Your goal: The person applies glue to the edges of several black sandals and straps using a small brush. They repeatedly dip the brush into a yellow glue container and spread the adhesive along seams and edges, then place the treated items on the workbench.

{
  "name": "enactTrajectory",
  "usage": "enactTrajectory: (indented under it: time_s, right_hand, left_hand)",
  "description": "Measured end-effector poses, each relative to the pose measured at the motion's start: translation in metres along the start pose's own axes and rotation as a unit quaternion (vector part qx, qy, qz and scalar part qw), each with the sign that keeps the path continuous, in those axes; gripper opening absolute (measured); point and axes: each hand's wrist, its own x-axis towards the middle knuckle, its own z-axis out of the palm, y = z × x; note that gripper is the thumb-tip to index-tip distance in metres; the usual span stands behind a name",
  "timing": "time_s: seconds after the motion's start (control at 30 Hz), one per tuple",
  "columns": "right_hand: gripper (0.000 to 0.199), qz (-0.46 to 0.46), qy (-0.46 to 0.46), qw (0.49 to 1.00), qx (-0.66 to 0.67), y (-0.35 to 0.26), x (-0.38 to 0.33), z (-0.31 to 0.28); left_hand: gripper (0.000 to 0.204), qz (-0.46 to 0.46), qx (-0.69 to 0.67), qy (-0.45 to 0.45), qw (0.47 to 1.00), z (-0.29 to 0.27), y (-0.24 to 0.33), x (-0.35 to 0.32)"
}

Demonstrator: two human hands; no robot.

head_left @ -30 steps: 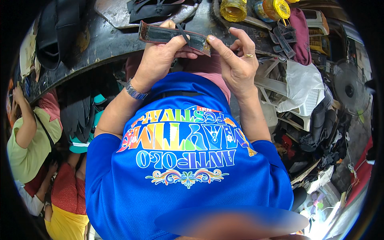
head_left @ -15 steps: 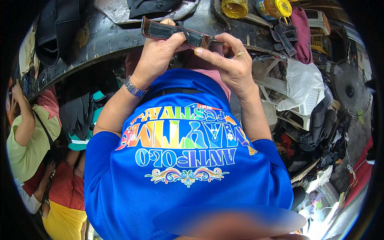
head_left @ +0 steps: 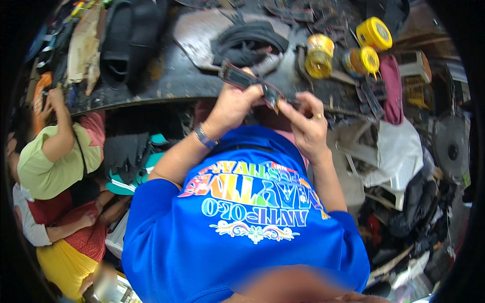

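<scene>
My left hand (head_left: 234, 105) grips a dark, narrow strap-like piece (head_left: 248, 81) with a reddish edge, held up over the edge of a dark, stained workbench (head_left: 166, 76). My right hand (head_left: 306, 121), with a ring on one finger, pinches the right end of the same piece between thumb and fingers. A metal watch sits on my left wrist. My blue printed shirt (head_left: 242, 227) fills the lower middle of the view and hides my lap.
On the bench lie black shoe parts (head_left: 247, 43), a black bag (head_left: 126, 35) and yellow-lidded jars (head_left: 319, 54). Another person in a green top (head_left: 48, 161) leans at the bench's left end. At the right are a white bag (head_left: 399, 151), a fan (head_left: 449, 146) and dark clutter.
Both hands have shifted right and slightly down with the strap; it now tilts down to the right. The right hand has moved from over the strap to pinching its right end.
</scene>
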Motion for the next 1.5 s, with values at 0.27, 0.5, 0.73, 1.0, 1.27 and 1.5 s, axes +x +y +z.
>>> enactTrajectory:
  time_s: [0.27,0.5,0.73,1.0,1.27,1.5]
  right_hand:
    - [0.047,0.034,0.065,0.993,0.089,0.018,0.017,0.005]
    - [0.051,0.043,0.061,0.992,0.105,0.047,0.025,0.042]
    - [0.058,0.017,0.084,0.992,0.089,0.052,0.024,0.051]
    - [0.058,0.028,0.056,0.997,0.054,0.049,0.028,0.050]
    - [0.058,0.019,0.039,0.999,0.020,0.051,0.027,0.051]
    - [0.057,0.004,0.048,0.999,0.012,0.050,0.028,0.052]
  left_hand:
    - [0.017,0.008,0.248,0.010,0.969,-0.026,0.061,0.014]
    - [0.027,0.100,0.398,0.055,0.910,-0.051,0.137,0.064]
    - [0.030,0.069,0.391,0.093,0.913,-0.083,0.193,0.195]
    - [0.027,-0.068,0.472,0.061,0.877,-0.110,0.158,0.275]
    - [0.022,0.074,0.769,0.134,0.621,-0.127,0.142,0.292]
    - [0.028,0.182,0.776,0.142,0.587,-0.097,0.167,0.247]
